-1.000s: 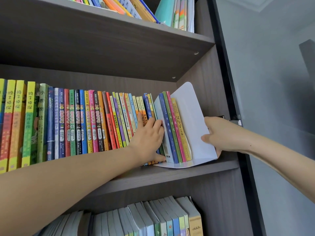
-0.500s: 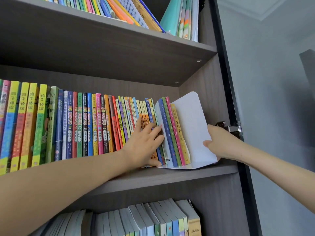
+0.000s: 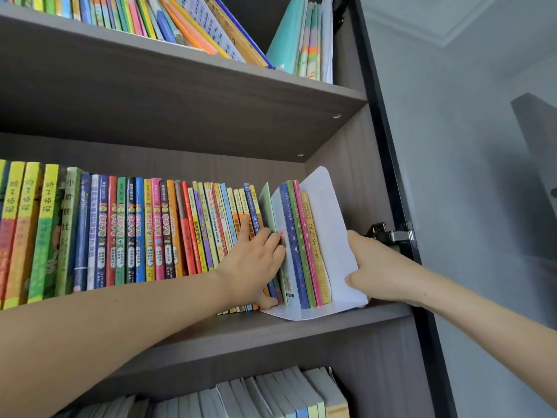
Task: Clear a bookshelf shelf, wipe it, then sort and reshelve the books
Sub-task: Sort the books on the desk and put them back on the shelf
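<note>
The middle shelf [image 3: 301, 330] is carrying a full row of books [image 3: 135, 230], spines out, running from its left end almost to its right end, so the clearing is looking barely begun. Nothing is showing as lifted off, no cloth is in sight, and wiping and sorting are all waiting, by my reading.

The left hand [image 3: 256, 263] is pressing on the spines towards the right end of the row. Its fingers are lying fairly straight, their tips are reaching the edge of a pale book, and the thumb is resting low by the shelf board. It is pushing rather than gripping.

The right hand [image 3: 379, 270] is wrapping around the upright plate of the white bookend [image 3: 328, 224] from the right, with the thumb in front and the fingers going behind it. A small group of books [image 3: 301, 245] is standing on the bookend's base plate, leaning against the upright, right at the shelf's right end near the side wall.

I judge the hands are working on freeing the bookend or that end cluster first, which would open the row for removal.

Packed books are showing on the shelf above [image 3: 180, 22], and grey-blue volumes are sitting on the shelf below [image 3: 271, 393]. A metal hinge [image 3: 388, 235] is sitting just behind the right hand.
</note>
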{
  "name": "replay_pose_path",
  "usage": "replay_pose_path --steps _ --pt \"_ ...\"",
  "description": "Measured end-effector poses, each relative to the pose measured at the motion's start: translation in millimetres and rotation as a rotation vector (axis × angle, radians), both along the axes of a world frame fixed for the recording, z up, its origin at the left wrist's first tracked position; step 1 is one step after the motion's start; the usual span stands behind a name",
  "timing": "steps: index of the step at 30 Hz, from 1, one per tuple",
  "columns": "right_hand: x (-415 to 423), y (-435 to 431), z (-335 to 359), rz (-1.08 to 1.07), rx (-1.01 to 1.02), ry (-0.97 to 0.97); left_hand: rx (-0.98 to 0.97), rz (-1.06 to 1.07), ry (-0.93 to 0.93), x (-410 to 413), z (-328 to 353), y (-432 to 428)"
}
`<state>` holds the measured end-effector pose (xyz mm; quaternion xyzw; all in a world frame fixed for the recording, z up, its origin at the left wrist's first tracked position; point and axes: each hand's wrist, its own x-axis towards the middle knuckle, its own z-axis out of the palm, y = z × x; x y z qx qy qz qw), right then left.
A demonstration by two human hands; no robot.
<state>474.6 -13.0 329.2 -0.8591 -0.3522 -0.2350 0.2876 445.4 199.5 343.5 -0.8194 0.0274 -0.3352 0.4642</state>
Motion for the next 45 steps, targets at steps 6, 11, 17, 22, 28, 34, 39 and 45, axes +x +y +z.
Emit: replay_pose_path --steps 6,11,17,22,28,34,39,45 --pt "-3 -1 12 0.018 -0.058 0.025 0.038 -0.021 0.007 1 4 7" --pt "4 5 11 -0.037 -0.046 0.012 0.034 -0.051 -0.003 -1 3 12" --pt "7 15 0 -0.067 0.028 -0.001 0.036 -0.094 -0.020 -4 13 17" --pt "8 17 4 -0.104 0.030 -0.009 0.080 -0.089 -0.026 -9 12 21" --pt "10 14 0 -0.103 0.004 -0.019 -0.032 0.008 0.012 -11 5 8" --pt "-22 13 -1 0.209 -0.438 0.033 -0.394 -0.248 0.146 -20 4 14" --pt "4 10 10 0.357 -0.414 0.229 -0.763 -0.600 -0.110 -45 24 25" --pt "32 20 5 0.377 -0.335 0.267 -0.559 -0.535 -0.058 -45 30 20"
